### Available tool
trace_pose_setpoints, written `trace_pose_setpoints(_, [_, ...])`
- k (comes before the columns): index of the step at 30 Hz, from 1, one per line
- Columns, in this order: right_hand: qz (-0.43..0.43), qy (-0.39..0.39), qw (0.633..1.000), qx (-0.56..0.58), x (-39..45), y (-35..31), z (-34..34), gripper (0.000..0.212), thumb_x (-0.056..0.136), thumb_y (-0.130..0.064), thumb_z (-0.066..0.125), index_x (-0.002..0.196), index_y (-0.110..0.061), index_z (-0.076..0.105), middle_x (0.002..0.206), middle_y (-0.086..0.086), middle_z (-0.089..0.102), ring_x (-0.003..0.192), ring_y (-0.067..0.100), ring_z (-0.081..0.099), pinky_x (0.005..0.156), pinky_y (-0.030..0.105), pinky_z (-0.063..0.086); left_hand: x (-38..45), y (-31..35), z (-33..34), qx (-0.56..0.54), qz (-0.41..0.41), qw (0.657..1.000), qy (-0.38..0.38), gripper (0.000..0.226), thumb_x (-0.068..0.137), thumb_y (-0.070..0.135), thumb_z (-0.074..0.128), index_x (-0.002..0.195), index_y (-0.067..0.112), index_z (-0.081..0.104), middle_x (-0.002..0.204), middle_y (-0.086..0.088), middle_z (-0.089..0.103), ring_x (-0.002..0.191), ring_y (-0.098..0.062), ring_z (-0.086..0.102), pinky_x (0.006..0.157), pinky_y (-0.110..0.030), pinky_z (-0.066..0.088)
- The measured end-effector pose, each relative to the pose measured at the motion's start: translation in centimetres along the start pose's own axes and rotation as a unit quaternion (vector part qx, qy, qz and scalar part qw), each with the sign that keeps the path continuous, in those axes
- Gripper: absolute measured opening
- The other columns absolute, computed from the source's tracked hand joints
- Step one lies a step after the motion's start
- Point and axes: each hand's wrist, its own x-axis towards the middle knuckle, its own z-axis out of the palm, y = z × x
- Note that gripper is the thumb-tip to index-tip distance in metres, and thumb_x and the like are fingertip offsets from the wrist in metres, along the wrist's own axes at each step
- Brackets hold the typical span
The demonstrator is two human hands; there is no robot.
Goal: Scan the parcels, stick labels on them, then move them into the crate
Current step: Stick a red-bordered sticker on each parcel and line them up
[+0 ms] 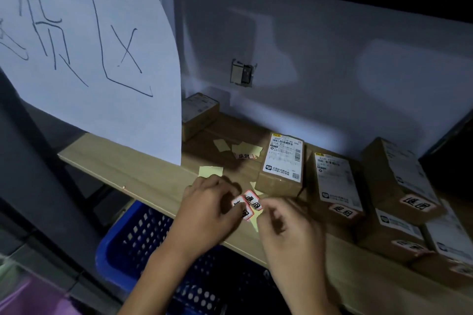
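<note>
My left hand [212,212] pinches a small sheet of red-edged white labels [247,204] over the shelf's front edge. My right hand [286,230] pinches the right-hand label of that sheet, fingers curled. Just behind stands a brown parcel [281,163] with a white shipping label and no red-edged sticker. To its right lie several more parcels, two [335,186] [399,174] with a red-edged label near their front ends. The blue crate [133,233] sits below the shelf, under my forearms.
Yellow backing scraps [210,171] and one loose label [244,156] litter the wooden shelf [122,163]. Another parcel [199,112] stands at the back by the wall. A large handwritten paper sign [89,46] hangs at the left. A purple bin [30,296] is at the lower left.
</note>
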Motion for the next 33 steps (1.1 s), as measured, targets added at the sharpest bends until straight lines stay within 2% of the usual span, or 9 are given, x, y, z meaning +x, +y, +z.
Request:
trace_pose_setpoints(3, [-0.039,-0.055,0.993,-0.099,-0.7,0.9,1.2,0.038,0.085,-0.019,0.055,0.114,-0.035,0.075,0.108,-0.02,0.072,0.1,0.016,0.065,0.086,0.036,0.055,-0.5,-0.1,-0.1,-0.028,0.018,0.999,0.01,0.031,0.084,0.059,0.051,0.091,0.035,0.069,0.094,0.023,0.061,0.1,-0.005,0.054,0.091,-0.035,0.042])
trace_pose_setpoints(6, [-0.065,-0.087,0.987,-0.122,-0.9,0.8,1.4,0.046,0.085,-0.02,0.045,0.117,-0.037,0.074,0.11,-0.022,0.068,0.1,0.012,0.059,0.086,0.027,0.05,-1.2,-0.5,-0.6,-0.061,0.046,0.997,0.01,0.017,0.089,0.051,0.059,0.088,0.035,0.065,0.091,0.023,0.064,0.096,0.002,0.056,0.091,-0.037,0.046])
trace_pose_setpoints(9, [-0.063,-0.104,0.982,-0.145,-0.9,0.3,1.5,0.039,0.085,-0.023,0.05,0.112,-0.039,0.073,0.108,-0.023,0.066,0.097,0.012,0.058,0.081,0.032,0.054,-2.2,-1.2,-1.5,-0.08,0.069,0.994,-0.004,0.009,0.094,0.041,0.069,0.087,0.036,0.066,0.09,0.021,0.067,0.093,0.001,0.061,0.088,-0.039,0.051])
trace_pose_setpoints(16, [-0.056,-0.12,0.981,-0.139,-1.6,0.0,1.4,0.035,0.087,-0.025,0.053,0.115,-0.039,0.069,0.108,-0.024,0.063,0.099,0.009,0.054,0.083,0.033,0.052,-4.5,-1.2,-2.9,-0.201,0.024,0.979,-0.001,0.014,0.095,0.023,0.074,0.084,0.032,0.073,0.084,0.008,0.07,0.086,-0.017,0.067,0.076,-0.034,0.055])
trace_pose_setpoints(19, [-0.057,-0.113,0.984,-0.129,-1.5,-0.1,1.2,0.033,0.087,-0.026,0.057,0.115,-0.039,0.069,0.103,-0.022,0.063,0.098,0.011,0.056,0.083,0.034,0.053,-5.0,-1.0,-3.0,-0.241,0.012,0.97,0.005,0.016,0.094,0.017,0.075,0.085,0.029,0.073,0.081,0.007,0.069,0.081,-0.011,0.066,0.073,-0.021,0.052])
trace_pose_setpoints(23, [-0.07,-0.118,0.98,-0.141,-1.8,-0.1,1.1,0.031,0.089,-0.028,0.055,0.115,-0.038,0.069,0.104,-0.023,0.062,0.098,0.01,0.055,0.083,0.034,0.053,-5.4,-0.4,-2.9,-0.24,0.035,0.97,0.004,0.014,0.094,0.017,0.075,0.084,0.026,0.072,0.084,0.003,0.069,0.083,-0.016,0.066,0.076,-0.023,0.052])
trace_pose_setpoints(26, [-0.077,-0.123,0.977,-0.157,-2.0,-0.1,0.9,0.031,0.091,-0.026,0.053,0.114,-0.037,0.069,0.108,-0.023,0.061,0.1,0.011,0.054,0.085,0.033,0.052,-6.0,-0.2,-3.3,-0.29,0.017,0.956,0.03,0.011,0.095,0.011,0.073,0.085,0.016,0.071,0.081,-0.004,0.072,0.076,-0.014,0.068,0.072,-0.019,0.05])
trace_pose_setpoints(31, [-0.101,-0.157,0.966,-0.18,-1.9,0.0,-0.1,0.048,0.09,-0.021,0.042,0.13,-0.039,0.061,0.119,-0.027,0.06,0.109,0.009,0.052,0.093,0.033,0.049,-6.3,0.0,-3.5,-0.321,-0.017,0.945,0.055,0.014,0.095,0.009,0.072,0.085,0.019,0.07,0.077,-0.003,0.067,0.068,-0.004,0.057,0.065,-0.019,0.046])
trace_pose_setpoints(33, [-0.096,-0.133,0.977,-0.138,-1.8,0.0,-0.8,0.051,0.09,-0.017,0.042,0.133,-0.039,0.06,0.122,-0.029,0.059,0.113,0.003,0.051,0.094,0.025,0.045,-6.1,0.6,-3.1,-0.342,-0.023,0.938,0.058,0.016,0.094,0.007,0.073,0.086,0.021,0.071,0.075,-0.001,0.066,0.067,-0.003,0.057,0.064,-0.019,0.046])
